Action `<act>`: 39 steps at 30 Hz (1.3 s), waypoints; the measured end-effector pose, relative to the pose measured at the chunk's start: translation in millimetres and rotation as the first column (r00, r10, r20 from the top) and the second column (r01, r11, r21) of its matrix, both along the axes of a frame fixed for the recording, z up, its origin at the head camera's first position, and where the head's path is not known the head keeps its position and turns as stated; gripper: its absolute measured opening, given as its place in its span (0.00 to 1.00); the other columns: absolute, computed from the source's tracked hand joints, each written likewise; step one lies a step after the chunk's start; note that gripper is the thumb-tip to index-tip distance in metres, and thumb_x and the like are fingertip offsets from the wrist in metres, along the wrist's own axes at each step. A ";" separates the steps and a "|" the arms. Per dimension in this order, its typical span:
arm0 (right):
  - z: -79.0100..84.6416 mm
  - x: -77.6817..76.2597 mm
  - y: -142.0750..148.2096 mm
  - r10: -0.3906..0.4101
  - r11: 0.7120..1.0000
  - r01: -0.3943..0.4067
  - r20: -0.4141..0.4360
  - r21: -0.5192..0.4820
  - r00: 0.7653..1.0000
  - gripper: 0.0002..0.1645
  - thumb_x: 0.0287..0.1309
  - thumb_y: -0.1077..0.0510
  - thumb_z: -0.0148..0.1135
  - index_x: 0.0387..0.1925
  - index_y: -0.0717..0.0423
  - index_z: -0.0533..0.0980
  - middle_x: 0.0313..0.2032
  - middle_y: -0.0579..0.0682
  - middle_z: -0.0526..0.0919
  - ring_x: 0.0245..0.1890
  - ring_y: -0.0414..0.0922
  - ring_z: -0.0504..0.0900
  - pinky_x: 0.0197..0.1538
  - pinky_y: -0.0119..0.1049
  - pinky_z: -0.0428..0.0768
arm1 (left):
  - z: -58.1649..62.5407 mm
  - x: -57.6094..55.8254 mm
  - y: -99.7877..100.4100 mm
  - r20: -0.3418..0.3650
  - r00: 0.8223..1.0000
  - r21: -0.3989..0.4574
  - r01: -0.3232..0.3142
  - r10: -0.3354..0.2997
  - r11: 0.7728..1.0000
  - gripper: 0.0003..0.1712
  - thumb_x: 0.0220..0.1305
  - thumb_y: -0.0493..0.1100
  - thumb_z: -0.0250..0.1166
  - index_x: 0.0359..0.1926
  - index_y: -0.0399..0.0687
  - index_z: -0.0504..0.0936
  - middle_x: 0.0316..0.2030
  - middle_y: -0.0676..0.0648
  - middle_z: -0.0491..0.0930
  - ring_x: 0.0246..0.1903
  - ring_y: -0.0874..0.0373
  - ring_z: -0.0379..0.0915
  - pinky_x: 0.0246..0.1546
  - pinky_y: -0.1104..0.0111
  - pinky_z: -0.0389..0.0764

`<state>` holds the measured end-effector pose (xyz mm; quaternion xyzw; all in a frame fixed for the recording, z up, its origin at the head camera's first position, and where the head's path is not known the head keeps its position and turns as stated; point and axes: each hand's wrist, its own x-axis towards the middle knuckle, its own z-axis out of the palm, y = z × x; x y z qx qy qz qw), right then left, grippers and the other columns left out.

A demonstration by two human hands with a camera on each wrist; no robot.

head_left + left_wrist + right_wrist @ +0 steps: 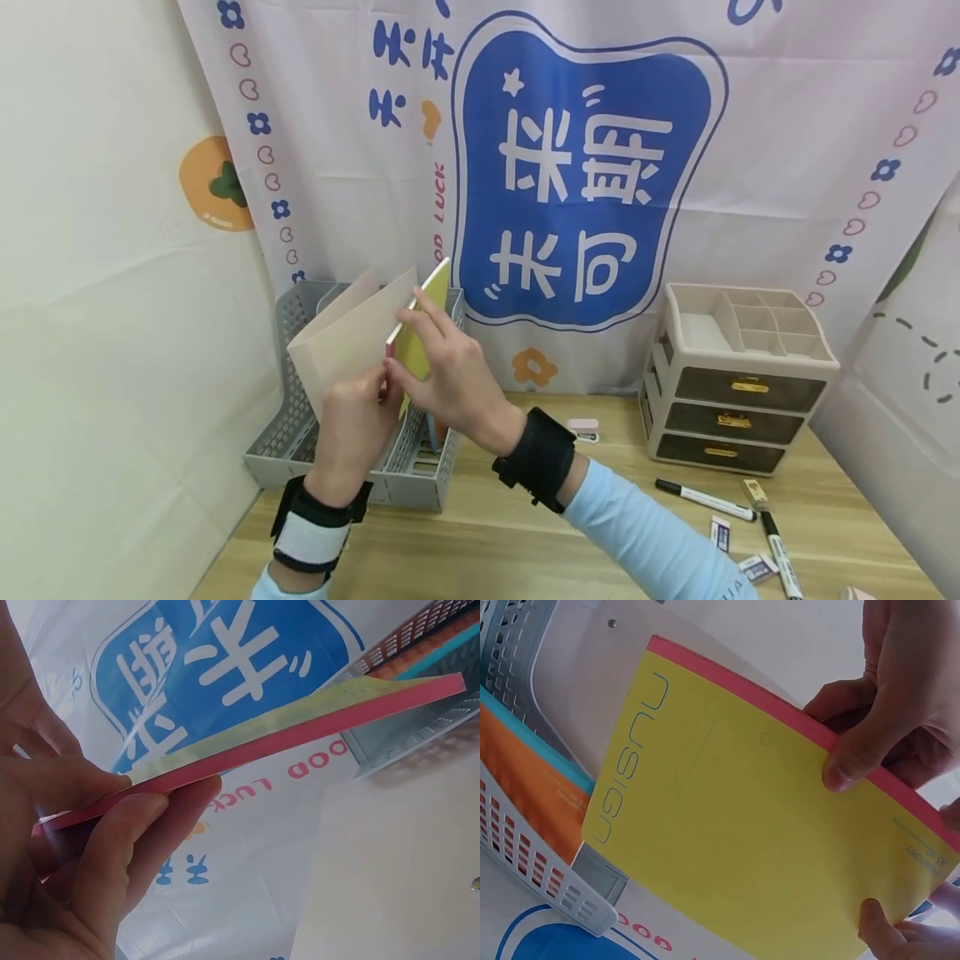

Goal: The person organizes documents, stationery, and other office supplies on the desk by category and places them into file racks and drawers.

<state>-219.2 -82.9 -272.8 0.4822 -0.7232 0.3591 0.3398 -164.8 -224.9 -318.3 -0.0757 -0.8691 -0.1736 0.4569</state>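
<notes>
1. Yellow notebook (750, 802): the brand "NUSIGN" in thin blue letters along one end of the cover, and what looks like "A5 40" near the opposite corner (the tiny words beside it defeat the eye).
2. Hanging cloth (360, 200): "OOD LUCK" in red in the left wrist view, its first letter not showing; the line runs sideways in the head view.
3. Blue patch (480, 167) on that cloth: "未来可期" in white, turned sideways.
4. Erasers (720, 535) and orange cover (536, 776): printed, but too small to read.
</notes>
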 end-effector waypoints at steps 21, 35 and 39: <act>29.2 -14.2 -8.3 -0.009 0.999 0.009 0.000 0.042 1.000 0.30 0.60 0.56 0.69 0.61 0.59 0.72 0.71 0.63 0.66 0.57 0.56 0.82 0.58 0.37 0.81 | 24.9 -17.3 -7.3 -0.016 0.999 0.010 -0.032 0.032 0.999 0.05 0.63 0.32 0.66 0.35 0.30 0.84 0.22 0.36 0.84 0.22 0.46 0.83 0.25 0.59 0.85; 8.5 -50.6 -18.8 -0.034 0.988 0.012 0.143 0.152 0.989 0.30 0.64 0.54 0.66 0.64 0.56 0.69 0.73 0.60 0.63 0.34 0.50 0.86 0.50 0.37 0.85 | -3.2 -57.0 -18.3 0.053 0.998 0.022 -0.019 0.018 1.000 0.08 0.65 0.32 0.63 0.28 0.36 0.82 0.14 0.44 0.79 0.09 0.57 0.73 0.12 0.70 0.74; -3.8 -60.4 -19.9 -0.061 0.982 0.021 0.210 0.189 0.976 0.30 0.65 0.53 0.65 0.65 0.56 0.69 0.74 0.60 0.62 0.48 0.53 0.86 0.55 0.40 0.83 | -17.1 -66.6 -18.0 0.107 0.994 0.068 -0.001 -0.007 0.998 0.09 0.64 0.30 0.64 0.26 0.38 0.81 0.14 0.44 0.80 0.07 0.59 0.71 0.10 0.74 0.70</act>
